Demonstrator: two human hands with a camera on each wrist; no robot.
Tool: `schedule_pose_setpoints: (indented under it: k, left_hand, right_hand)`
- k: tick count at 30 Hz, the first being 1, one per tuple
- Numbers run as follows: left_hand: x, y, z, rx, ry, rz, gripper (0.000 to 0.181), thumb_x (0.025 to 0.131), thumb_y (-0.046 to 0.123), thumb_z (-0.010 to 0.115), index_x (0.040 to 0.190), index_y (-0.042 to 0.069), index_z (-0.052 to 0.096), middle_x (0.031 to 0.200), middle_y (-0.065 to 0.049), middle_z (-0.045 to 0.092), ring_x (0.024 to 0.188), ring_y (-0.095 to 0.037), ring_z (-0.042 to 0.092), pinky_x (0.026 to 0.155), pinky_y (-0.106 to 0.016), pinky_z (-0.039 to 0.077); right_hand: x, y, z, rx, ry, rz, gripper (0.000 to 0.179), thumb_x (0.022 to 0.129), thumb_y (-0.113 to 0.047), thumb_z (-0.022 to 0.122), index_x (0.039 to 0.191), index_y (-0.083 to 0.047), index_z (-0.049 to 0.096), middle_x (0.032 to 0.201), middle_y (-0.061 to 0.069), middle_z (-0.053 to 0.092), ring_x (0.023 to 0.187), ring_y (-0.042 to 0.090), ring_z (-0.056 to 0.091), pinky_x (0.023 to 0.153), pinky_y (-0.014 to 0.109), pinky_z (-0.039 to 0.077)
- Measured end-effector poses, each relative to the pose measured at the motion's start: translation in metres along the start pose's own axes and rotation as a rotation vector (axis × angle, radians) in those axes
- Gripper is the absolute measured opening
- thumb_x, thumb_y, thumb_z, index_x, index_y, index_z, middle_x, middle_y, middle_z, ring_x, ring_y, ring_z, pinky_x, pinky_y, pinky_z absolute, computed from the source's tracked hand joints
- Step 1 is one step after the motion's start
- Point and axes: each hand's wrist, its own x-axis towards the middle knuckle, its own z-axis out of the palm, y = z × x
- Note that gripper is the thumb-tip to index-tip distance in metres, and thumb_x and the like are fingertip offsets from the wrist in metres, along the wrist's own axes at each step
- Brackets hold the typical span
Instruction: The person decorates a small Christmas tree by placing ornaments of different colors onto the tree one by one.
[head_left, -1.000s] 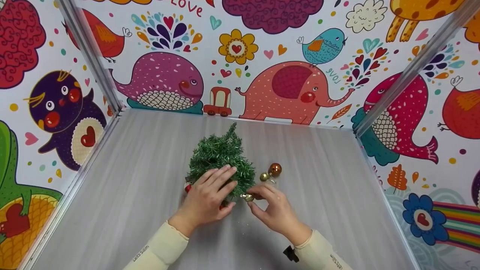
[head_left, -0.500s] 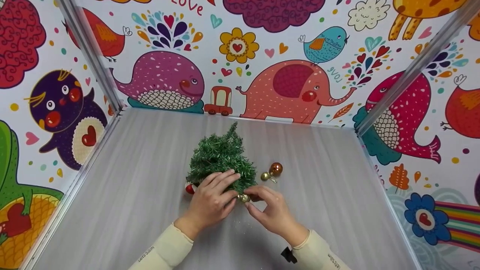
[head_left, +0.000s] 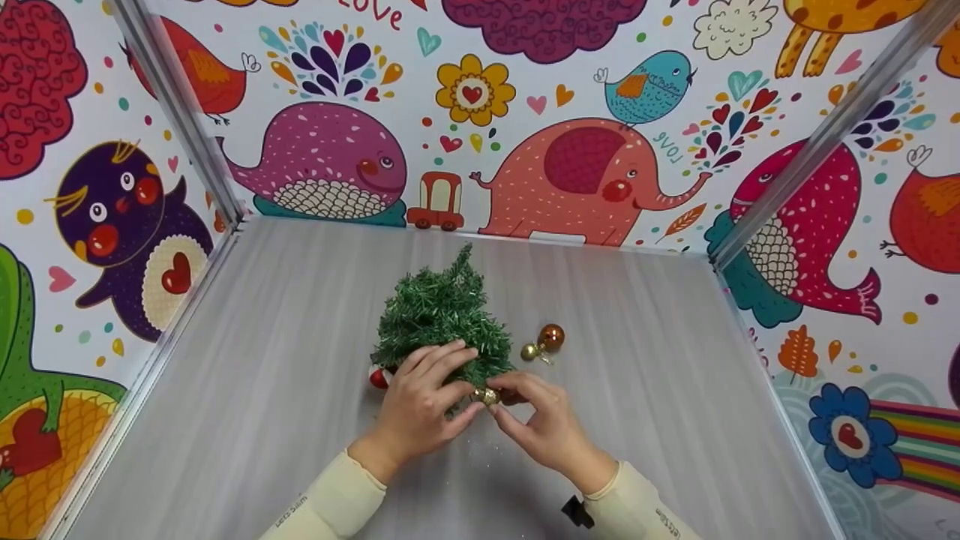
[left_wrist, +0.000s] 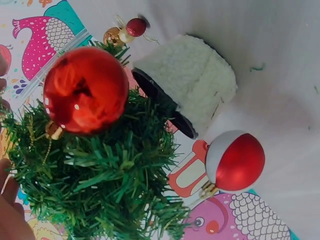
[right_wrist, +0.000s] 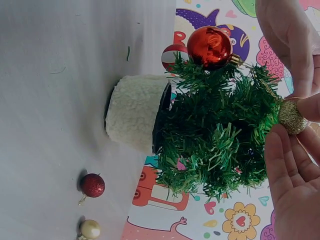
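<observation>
Small green tinsel Xmas tree (head_left: 439,304): stood approx. mid-tabletop; near side largely hidden in head view by L hand (head_left: 420,401).
White fleecy pot w/ black rim (right_wrist: 137,112): under the tree; blocked in head view, clear in both wrist views.
Shiny red ball (left_wrist: 86,92): on the branches, gold cap + string visible; hidden in head view.
Red-and-white ball (left_wrist: 235,161): low by the tree; only an edge showed past L hand in head view.
Gold glitter ball (right_wrist: 291,119): at the tree's near R edge, partly covered by fingertips; string barely visible.
R hand (head_left: 551,424): thumb + index pinched gold glitter ball, small gap b/w them.
L hand: fingers lay spread over branches, thumb + index at the ball's cap; couldn't tell if they gripped the string. Mostly cut off in L wrist view.
Loose pair: dark red glitter ball (right_wrist: 92,185) & smooth gold ball (right_wrist: 90,229) on grey wood-grain tabletop (head_left: 300,315), R of tree.
Black bit (head_left: 577,511): by R sleeve, partly hidden, unclear what.
</observation>
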Motion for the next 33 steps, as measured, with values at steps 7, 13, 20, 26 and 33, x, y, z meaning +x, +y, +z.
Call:
schedule_pose_setpoints:
  k: [7, 13, 20, 26, 33]
  left_hand:
    - [0.000, -0.001, -0.003, 0.006, 0.020, -0.014, 0.007, 0.077, 0.019, 0.079, 0.076, 0.015, 0.074, 0.127, -0.006, 0.065, 0.125, -0.026, 0.056, 0.100, -0.045, 0.041]
    - [0.000, -0.004, -0.006, 0.061, 0.049, 0.027, 0.009, 0.078, 0.015, 0.068, 0.069, 0.012, 0.067, 0.126, -0.009, 0.065, 0.124, -0.028, 0.056, 0.100, -0.045, 0.041]
    - [-0.001, -0.003, -0.006, 0.134, 0.061, 0.140, 0.012, 0.081, 0.016, 0.063, 0.069, 0.012, 0.065, 0.123, -0.009, 0.066, 0.119, -0.028, 0.060, 0.096, -0.042, 0.045]
    - [0.000, -0.002, -0.003, 0.134, 0.039, 0.124, 0.016, 0.084, 0.017, 0.060, 0.070, 0.012, 0.065, 0.124, -0.010, 0.065, 0.120, -0.028, 0.059, 0.098, -0.043, 0.044]
    - [0.000, -0.001, 0.001, 0.123, 0.005, 0.089, 0.014, 0.083, 0.017, 0.062, 0.070, 0.011, 0.064, 0.128, -0.011, 0.064, 0.124, -0.030, 0.056, 0.098, -0.045, 0.042]
  right_hand:
    - [-0.003, 0.004, 0.002, 0.007, -0.003, -0.008, 0.033, 0.087, 0.001, 0.073, 0.118, -0.007, 0.065, 0.108, 0.001, 0.068, 0.089, 0.015, 0.068, 0.073, 0.027, 0.058]
    - [-0.011, 0.011, 0.005, -0.011, -0.026, 0.044, 0.032, 0.086, 0.001, 0.072, 0.116, -0.007, 0.065, 0.107, -0.002, 0.066, 0.089, 0.012, 0.066, 0.071, 0.029, 0.058]
    - [-0.020, 0.013, 0.013, -0.029, -0.086, 0.089, 0.033, 0.087, -0.002, 0.069, 0.118, -0.012, 0.066, 0.109, -0.005, 0.066, 0.092, 0.011, 0.065, 0.069, 0.032, 0.057]
    - [-0.020, 0.013, 0.019, 0.013, -0.109, 0.158, 0.035, 0.088, -0.001, 0.066, 0.119, -0.016, 0.065, 0.110, -0.005, 0.066, 0.095, 0.012, 0.064, 0.070, 0.030, 0.057]
    - [-0.018, 0.010, 0.024, 0.013, -0.075, 0.167, 0.033, 0.087, -0.001, 0.069, 0.116, -0.016, 0.066, 0.109, -0.004, 0.065, 0.098, 0.013, 0.064, 0.071, 0.032, 0.057]
